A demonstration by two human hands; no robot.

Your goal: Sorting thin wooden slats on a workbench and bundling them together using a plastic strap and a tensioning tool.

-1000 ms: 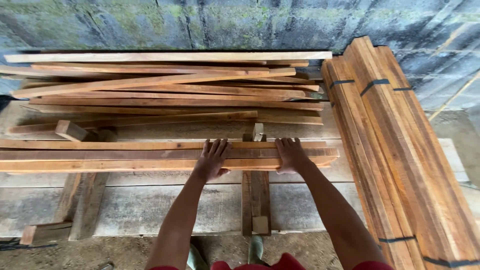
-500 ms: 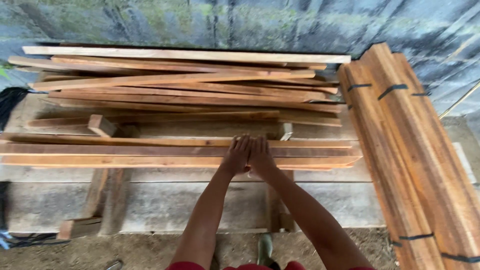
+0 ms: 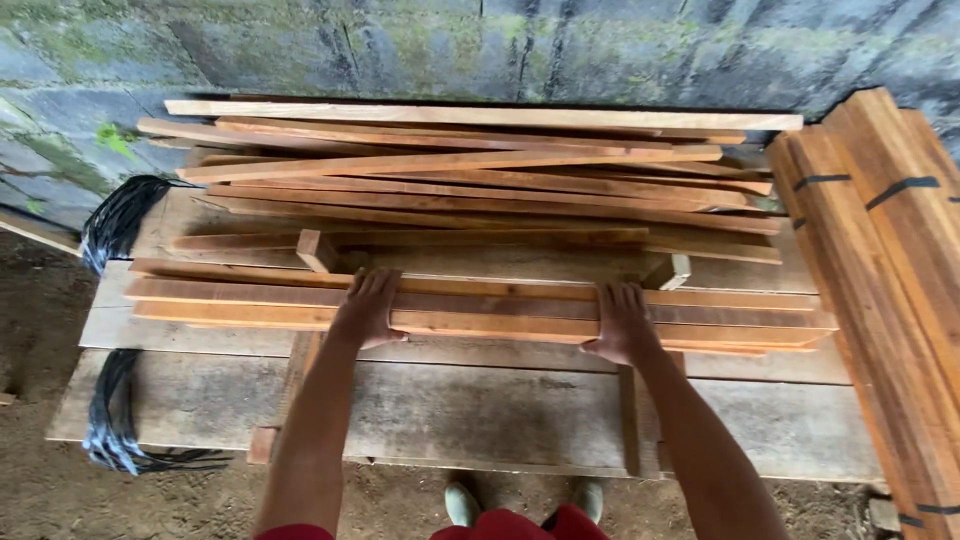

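We are leaning over a low plank desk and pressing both hands down on a small stack of long wooden slats that is lying across it, left to right, nearer to us than the rest of the timber. Our left hand is resting palm-down on the stack, left of its middle, fingers stretched flat over the top slats toward the wall; its grip is open and closing on nothing. Our right hand is lying on the same stack, well apart from the left, fingers spread over the top and the thumb hooking the near edge; we cannot tell whether it is actually clasping the slats.

Behind the stack, a loose pile of thin slats is sprawling toward the mossy block wall. A short wooden block is sitting just beyond the stack near our left hand. To the right, bundled boards are lying strapped with dark bands. Black strapping coils are hanging off the desk's left end.
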